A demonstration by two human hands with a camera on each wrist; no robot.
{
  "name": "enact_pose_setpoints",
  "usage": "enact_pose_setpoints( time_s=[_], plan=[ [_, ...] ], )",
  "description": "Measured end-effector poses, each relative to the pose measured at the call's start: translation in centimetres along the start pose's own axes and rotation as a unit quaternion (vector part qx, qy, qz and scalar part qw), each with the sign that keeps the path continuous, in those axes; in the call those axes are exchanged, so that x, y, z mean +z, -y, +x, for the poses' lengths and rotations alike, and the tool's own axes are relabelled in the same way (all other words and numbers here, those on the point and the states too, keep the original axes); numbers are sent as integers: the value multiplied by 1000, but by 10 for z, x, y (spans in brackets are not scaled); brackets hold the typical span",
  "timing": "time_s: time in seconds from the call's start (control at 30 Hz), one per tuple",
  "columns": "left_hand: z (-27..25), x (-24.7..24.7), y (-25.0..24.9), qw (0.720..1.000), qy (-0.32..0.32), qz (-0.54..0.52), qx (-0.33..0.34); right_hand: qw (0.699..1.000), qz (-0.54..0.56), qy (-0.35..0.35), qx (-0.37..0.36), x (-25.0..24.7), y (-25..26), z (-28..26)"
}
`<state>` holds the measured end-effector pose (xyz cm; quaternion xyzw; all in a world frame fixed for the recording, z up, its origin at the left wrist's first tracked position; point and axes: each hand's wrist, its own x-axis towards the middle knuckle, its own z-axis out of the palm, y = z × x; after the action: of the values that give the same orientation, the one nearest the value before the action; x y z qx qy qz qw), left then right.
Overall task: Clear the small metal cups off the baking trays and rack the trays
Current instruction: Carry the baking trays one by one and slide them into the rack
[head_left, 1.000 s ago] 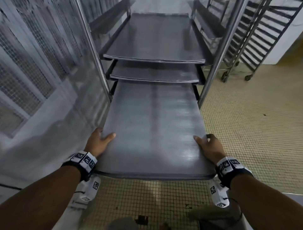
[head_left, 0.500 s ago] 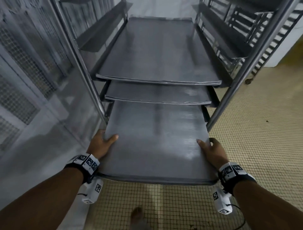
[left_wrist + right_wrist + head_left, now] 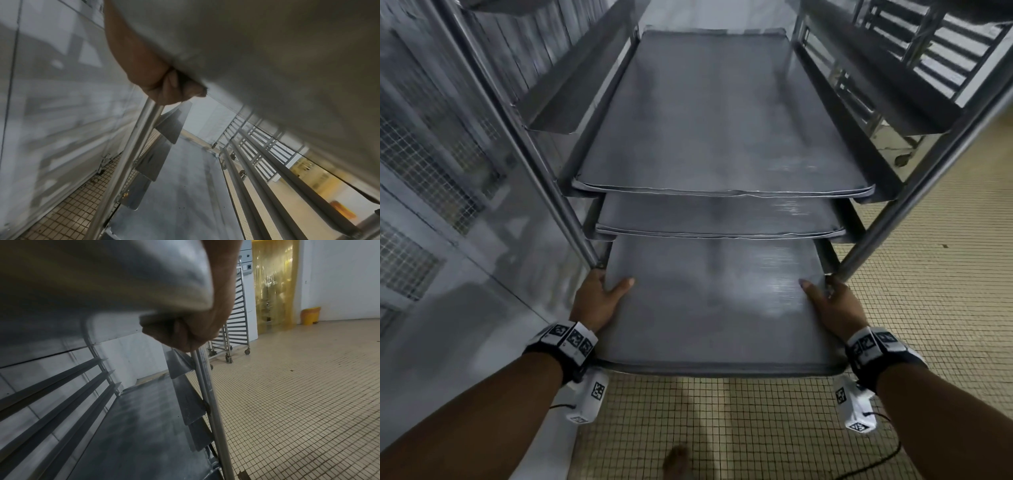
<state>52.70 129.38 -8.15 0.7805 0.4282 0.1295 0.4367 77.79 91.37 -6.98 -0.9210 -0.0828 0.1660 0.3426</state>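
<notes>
Fingers (image 3: pixel 180 87) of the left hand (image 3: pixel 599 301) curl under the left edge of the baking tray (image 3: pixel 709 308), thumb on top; the right hand (image 3: pixel 832 305) grips the right edge likewise, fingers (image 3: pixel 174 332) hooked beneath. Ahead of both hands the tray's far end sits partway into the rack (image 3: pixel 544 178), beneath two racked trays (image 3: pixel 715 120). Just beyond the knuckles stand the rack's front posts. Below lies tiled floor (image 3: pixel 928 308); further right stands another rack (image 3: pixel 236 318).

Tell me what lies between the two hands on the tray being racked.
Only bare tray surface lies between the left hand and right hand; no cups, per the head view.
</notes>
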Motion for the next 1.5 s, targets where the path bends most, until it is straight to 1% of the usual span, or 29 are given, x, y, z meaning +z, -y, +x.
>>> enact_pose_setpoints(
  time_s=[0.13, 0.2, 0.27, 0.37, 0.47, 0.53, 0.6, 0.7, 0.77, 0.9, 1.07, 1.17, 1.3, 1.37, 1.43, 1.5],
  plan=[
    [-4, -5, -4, 999, 17, 26, -12, 999, -25, 19, 11, -2, 0, -4],
    [-11, -7, -11, 997, 24, 68, -11, 997, -67, 33, 11, -4, 1, -7],
    [-18, -9, -17, 992, 26, 123, 5, 995, -94, 40, -2, -7, 3, -12],
    [-37, -14, -27, 974, 56, 216, 32, 990, -131, 35, -35, -15, 9, -26],
    [-64, -11, -35, 950, 76, 295, 61, 983, -168, 54, -55, -17, 19, -49],
    [-86, -4, -37, 939, 91, 325, 65, 972, -207, 66, -86, -9, 24, -69],
    [-104, 6, -39, 924, 122, 354, 75, 954, -259, 65, -132, 6, 30, -87],
    [-135, 23, -45, 899, 156, 389, 125, 934, -279, 81, -209, 28, 39, -123],
    [-151, 34, -47, 891, 161, 393, 160, 923, -280, 85, -248, 41, 38, -138],
    [-168, 51, -43, 883, 158, 378, 229, 907, -270, 86, -311, 53, 36, -159],
    [-175, 50, -32, 877, 120, 364, 291, 902, -245, 89, -346, 46, 25, -164],
    [-177, 50, -30, 874, 109, 346, 323, 902, -241, 77, -349, 44, 19, -165],
    [-176, 51, -31, 862, 116, 356, 342, 900, -253, 74, -348, 42, 23, -165],
    [-173, 53, -31, 860, 114, 361, 342, 900, -253, 74, -346, 43, 24, -164],
    [-171, 53, -30, 869, 107, 348, 336, 904, -246, 76, -341, 44, 24, -161],
    [-170, 50, -29, 883, 97, 328, 321, 906, -240, 78, -339, 46, 23, -157]
  ],
)
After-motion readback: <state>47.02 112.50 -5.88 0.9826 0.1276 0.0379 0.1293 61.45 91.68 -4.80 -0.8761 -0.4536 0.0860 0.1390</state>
